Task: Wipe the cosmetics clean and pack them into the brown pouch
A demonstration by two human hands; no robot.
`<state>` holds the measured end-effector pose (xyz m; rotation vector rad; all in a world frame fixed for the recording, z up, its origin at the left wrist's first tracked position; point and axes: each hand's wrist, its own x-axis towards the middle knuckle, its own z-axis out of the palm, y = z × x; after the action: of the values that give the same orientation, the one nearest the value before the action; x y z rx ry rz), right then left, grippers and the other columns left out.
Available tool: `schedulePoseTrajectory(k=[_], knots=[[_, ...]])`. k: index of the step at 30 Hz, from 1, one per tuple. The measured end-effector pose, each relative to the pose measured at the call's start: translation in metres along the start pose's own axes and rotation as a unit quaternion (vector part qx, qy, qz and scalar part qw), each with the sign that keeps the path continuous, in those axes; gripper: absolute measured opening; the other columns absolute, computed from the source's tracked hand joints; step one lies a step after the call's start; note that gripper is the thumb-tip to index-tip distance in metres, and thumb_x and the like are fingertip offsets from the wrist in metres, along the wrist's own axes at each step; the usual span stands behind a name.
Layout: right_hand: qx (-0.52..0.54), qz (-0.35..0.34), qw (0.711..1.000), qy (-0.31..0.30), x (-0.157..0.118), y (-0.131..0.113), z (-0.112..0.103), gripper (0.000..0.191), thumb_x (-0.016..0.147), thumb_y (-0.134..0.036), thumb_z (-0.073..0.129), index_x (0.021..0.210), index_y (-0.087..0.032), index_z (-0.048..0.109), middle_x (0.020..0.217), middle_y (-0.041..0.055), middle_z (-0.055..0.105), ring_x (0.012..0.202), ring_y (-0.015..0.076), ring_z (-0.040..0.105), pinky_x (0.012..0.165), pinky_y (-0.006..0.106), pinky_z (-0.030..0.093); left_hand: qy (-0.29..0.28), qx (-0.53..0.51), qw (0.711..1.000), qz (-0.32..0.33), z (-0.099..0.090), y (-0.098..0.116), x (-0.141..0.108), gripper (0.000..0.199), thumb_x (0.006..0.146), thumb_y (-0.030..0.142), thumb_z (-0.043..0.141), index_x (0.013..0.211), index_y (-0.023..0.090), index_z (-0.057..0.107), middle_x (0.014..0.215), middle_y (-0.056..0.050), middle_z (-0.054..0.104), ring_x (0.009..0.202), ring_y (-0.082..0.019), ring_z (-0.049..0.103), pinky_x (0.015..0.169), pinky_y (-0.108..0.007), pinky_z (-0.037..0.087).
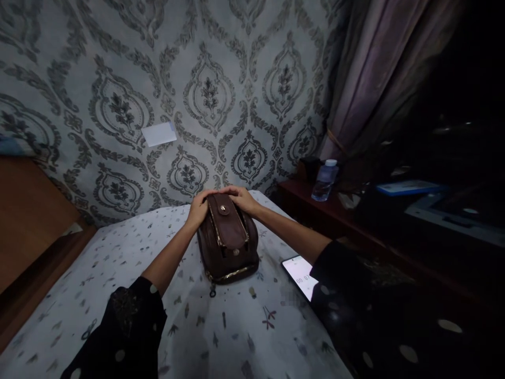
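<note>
A dark brown leather bag with brass zips and a round snap rests on the printed white sheet. My left hand wraps round its far left corner, thumb and fingers against the leather. My right hand lies over the far right edge of the bag, its fingers reaching along the top towards my left hand. Both hands hold the bag at its far end. The fingertips are partly hidden behind the bag's edge. The zip along the near end looks closed.
A lit phone lies right of the bag, partly under my right sleeve. On the red-brown ledge stands a water bottle. A wooden board is at the left. Behind is a patterned wall with a switch plate.
</note>
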<state>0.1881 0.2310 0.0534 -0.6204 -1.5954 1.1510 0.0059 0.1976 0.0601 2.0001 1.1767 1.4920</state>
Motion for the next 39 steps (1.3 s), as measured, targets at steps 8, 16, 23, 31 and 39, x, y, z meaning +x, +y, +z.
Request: schedulePoseTrajectory(k=[8,16,23,31,39], knots=[[-0.083,-0.009,0.996,0.021,-0.027,-0.001,-0.002,0.026,0.077,-0.021,0.062,0.098,-0.023,0.076,0.111,0.0022,0.074,0.109,0.0207,0.065,0.103,0.039,0.045,0.005,0.041,0.999,-0.004,0.0,0.012,-0.029,0.04,0.08,0.011,0.048,0.108,0.024,0.073,0.125,-0.004,0.068,0.134,-0.022,0.047,0.118,-0.044,0.03],[-0.176,-0.024,0.983,0.044,-0.042,-0.002,0.0,0.031,0.084,-0.019,0.055,0.105,-0.026,0.076,0.131,0.0016,0.067,0.13,0.0228,0.054,0.117,0.045,0.03,0.048,0.064,0.997,-0.017,0.008,0.037,-0.078,0.039,0.094,0.03,0.042,0.123,0.016,0.064,0.144,-0.014,0.052,0.139,-0.025,0.042,0.119,-0.049,0.028],[-0.241,-0.015,0.966,0.092,-0.057,0.004,0.001,0.039,0.087,-0.023,0.049,0.121,-0.023,0.069,0.132,0.0052,0.065,0.129,0.025,0.054,0.114,0.046,0.035,0.053,0.122,0.991,0.0,0.014,0.045,-0.109,0.05,0.094,0.039,0.045,0.137,0.012,0.047,0.153,-0.019,0.038,0.145,-0.028,0.031,0.121,-0.049,0.024],[-0.278,-0.008,0.955,0.104,-0.055,-0.007,0.001,0.032,0.074,-0.011,0.057,0.098,-0.023,0.074,0.108,0.0083,0.072,0.112,0.0278,0.059,0.107,0.043,0.038,-0.001,0.223,0.975,0.002,0.005,0.055,-0.098,0.042,0.089,0.034,0.052,0.123,0.01,0.053,0.144,-0.022,0.04,0.141,-0.035,0.033,0.115,-0.054,0.031],[-0.207,0.024,0.974,0.086,-0.057,-0.017,0.01,0.012,0.074,-0.027,0.062,0.064,-0.022,0.063,0.076,0.0044,0.066,0.093,0.0244,0.058,0.09,0.037,0.043,0.095,0.107,0.985,-0.093,0.014,0.045,-0.08,0.014,0.077,0.02,0.066,0.09,0.019,0.06,0.123,-0.01,0.053,0.128,-0.03,0.045,0.109,-0.047,0.037]])
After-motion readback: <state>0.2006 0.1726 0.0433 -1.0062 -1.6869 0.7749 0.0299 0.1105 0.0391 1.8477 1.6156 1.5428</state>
